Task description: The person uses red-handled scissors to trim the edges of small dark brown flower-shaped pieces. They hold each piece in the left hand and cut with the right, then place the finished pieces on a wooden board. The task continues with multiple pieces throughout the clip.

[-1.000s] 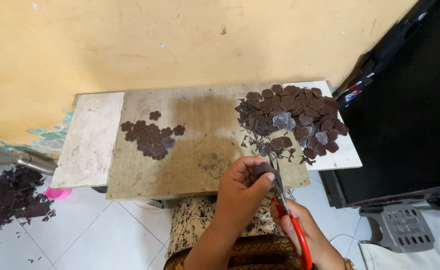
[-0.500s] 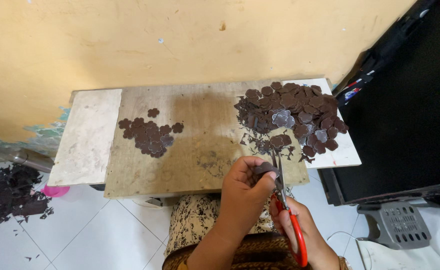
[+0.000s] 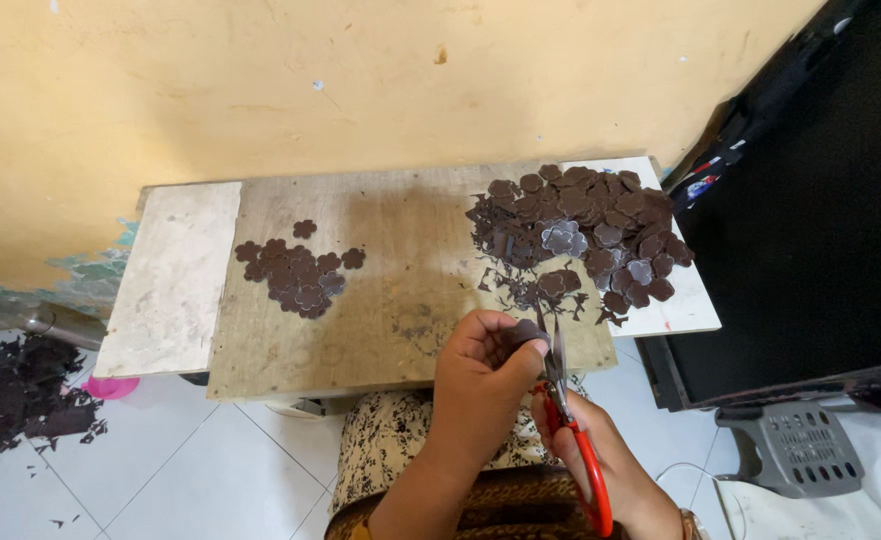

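Observation:
My left hand [image 3: 480, 385] pinches a small dark brown flower-shaped piece [image 3: 526, 332] at the near edge of the wooden board [image 3: 400, 290]. My right hand [image 3: 600, 460] grips red-handled scissors [image 3: 572, 435], whose blades point up against that piece. On the right of the board lies a big heap of dark brown flower shapes [image 3: 580, 230], with thin offcuts in front of it. A smaller pile of trimmed flower shapes [image 3: 295, 275] lies on the left of the board.
The board rests on a low table against a yellow wall. A black screen [image 3: 810, 220] stands at the right, with a grey device [image 3: 790, 445] on the floor below it. Dark scraps [image 3: 25, 395] and a pink object [image 3: 112, 386] lie on the white tiles at the left.
Both hands have stayed at the board's near edge, shifting only slightly while the piece turns against the scissors' blades. The piles have not changed.

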